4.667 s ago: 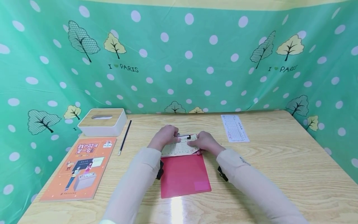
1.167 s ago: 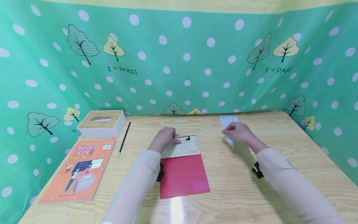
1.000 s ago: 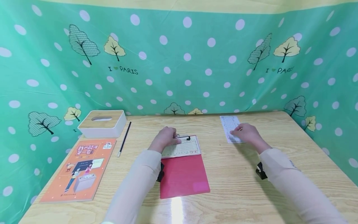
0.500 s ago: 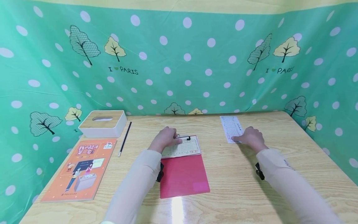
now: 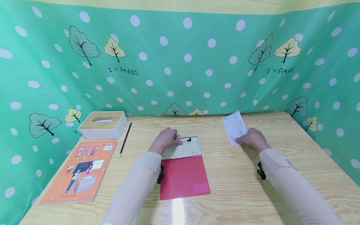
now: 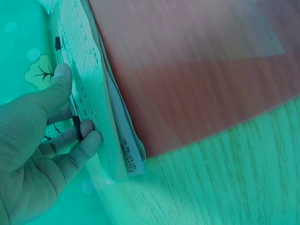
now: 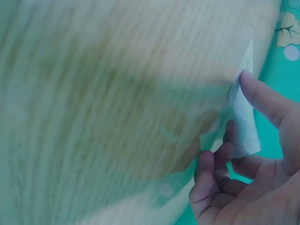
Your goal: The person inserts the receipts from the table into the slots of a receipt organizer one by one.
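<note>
A red clipboard (image 5: pixel 185 179) lies on the table with printed grid sheets (image 5: pixel 187 149) under its metal clip (image 5: pixel 184 137). My left hand (image 5: pixel 165 140) grips the clip at the board's top; in the left wrist view the thumb and fingers of the left hand (image 6: pixel 51 136) are on the clip, beside the stacked sheets (image 6: pixel 86 70). My right hand (image 5: pixel 253 139) pinches the lower right corner of a small printed slip (image 5: pixel 234 126), whose far end is raised. In the right wrist view the slip (image 7: pixel 243 122) is between the thumb and fingers of the right hand (image 7: pixel 253 178).
An orange book (image 5: pixel 80 172) lies at the left, with a tissue box (image 5: pixel 102 125) behind it. A pencil (image 5: pixel 125 140) rests to their right. A green patterned curtain (image 5: pixel 180 62) stands behind the table (image 5: pixel 233 193).
My right hand went from the clipboard to the slip, took its near corner and lifted it, so the slip is now tilted. The left hand has stayed at the clip.
</note>
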Motion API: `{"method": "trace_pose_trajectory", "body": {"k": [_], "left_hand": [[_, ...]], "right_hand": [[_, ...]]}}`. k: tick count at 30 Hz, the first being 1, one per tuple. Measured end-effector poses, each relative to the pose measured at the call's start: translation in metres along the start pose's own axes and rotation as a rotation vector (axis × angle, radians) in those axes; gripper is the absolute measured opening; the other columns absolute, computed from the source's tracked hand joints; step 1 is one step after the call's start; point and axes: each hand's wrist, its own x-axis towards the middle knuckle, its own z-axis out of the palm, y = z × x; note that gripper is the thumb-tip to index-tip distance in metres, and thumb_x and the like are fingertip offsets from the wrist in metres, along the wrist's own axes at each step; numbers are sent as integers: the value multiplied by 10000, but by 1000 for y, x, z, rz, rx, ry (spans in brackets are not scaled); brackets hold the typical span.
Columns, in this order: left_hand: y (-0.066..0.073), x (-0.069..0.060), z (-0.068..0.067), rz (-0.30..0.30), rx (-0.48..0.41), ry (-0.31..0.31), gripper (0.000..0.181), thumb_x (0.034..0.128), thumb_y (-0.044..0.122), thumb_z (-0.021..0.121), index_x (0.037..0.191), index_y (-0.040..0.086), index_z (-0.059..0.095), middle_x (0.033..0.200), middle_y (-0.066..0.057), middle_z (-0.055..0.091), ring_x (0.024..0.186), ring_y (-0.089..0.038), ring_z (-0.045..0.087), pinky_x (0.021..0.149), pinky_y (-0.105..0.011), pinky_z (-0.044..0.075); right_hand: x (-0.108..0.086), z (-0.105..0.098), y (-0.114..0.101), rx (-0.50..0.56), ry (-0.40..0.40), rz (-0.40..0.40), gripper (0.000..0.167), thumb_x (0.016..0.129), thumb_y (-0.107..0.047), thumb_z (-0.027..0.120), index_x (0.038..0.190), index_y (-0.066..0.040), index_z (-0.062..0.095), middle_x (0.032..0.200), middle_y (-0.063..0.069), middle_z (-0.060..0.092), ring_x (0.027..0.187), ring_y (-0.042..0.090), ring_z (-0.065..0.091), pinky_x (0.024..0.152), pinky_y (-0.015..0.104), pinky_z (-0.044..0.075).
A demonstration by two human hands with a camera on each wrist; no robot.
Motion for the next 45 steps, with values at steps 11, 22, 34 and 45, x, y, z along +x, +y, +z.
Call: {"method": "trace_pose_trajectory", "body": {"k": [11,22,34,45], "left_hand": [[1,0,2,5,6,12,323,937,323,747,850,70,566,802,-47,531,795,-201,462,753,-360,446],[0,-2,2,-3,5,1,324,941,337,744,1059,57,632,928,-86,596,870,-243,552,852,-416,498],[-1,-3,1,8,28,-11,245,933,295,752,960,88,623,900,-81,557,838,-240,510,804,-408,481],[0,-3,0,1,6,-7,259,928,307,757,950,85,626,888,-70,564,824,-228,507,806,-395,478]], "right_hand": [[-2,0,7,26,-25,-13,485,931,-206,685,1211,169,557,1129,303,615,933,367,561,826,474,472],[-12,-7,9,136,9,-103,353,986,-145,614,1217,112,542,944,167,656,773,229,610,605,295,452],[-36,-8,-13,189,266,-347,333,1032,-231,619,1182,66,627,968,207,699,760,230,623,542,258,428],[-56,2,-39,360,191,-471,367,1024,-287,638,1195,36,667,993,157,721,805,184,649,651,290,521]]}}
